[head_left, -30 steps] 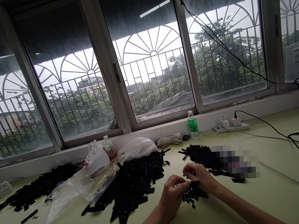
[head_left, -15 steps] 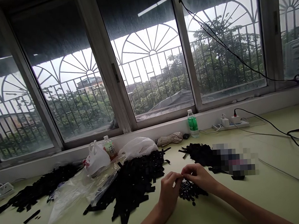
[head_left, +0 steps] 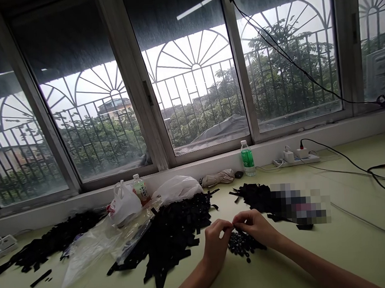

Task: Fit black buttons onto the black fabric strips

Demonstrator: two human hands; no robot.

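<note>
My left hand (head_left: 217, 242) and my right hand (head_left: 255, 227) meet fingertip to fingertip, thumbs and index fingers pinched together. Whatever small item sits between the fingertips is too hidden to name. Just below them lies a pile of small dark round pieces (head_left: 241, 244), button-like, with a few strays at its near edge. A large heap of short black fabric strips (head_left: 171, 231) spreads out left of my left hand. Beyond my right hand is another heap of black strips (head_left: 258, 197), its right side running into a blurred-out patch.
Left of centre are a clear plastic sheet (head_left: 91, 250), a white plastic bag (head_left: 124, 203) and a drink bottle (head_left: 140, 190). A green-labelled bottle (head_left: 247, 159) stands by the windows. The power strip (head_left: 298, 159) trails cables across the right side. More black strips (head_left: 62, 237) lie far left.
The view has shifted very slightly. Both hands stay pinched together over the pile, with hardly any visible movement.
</note>
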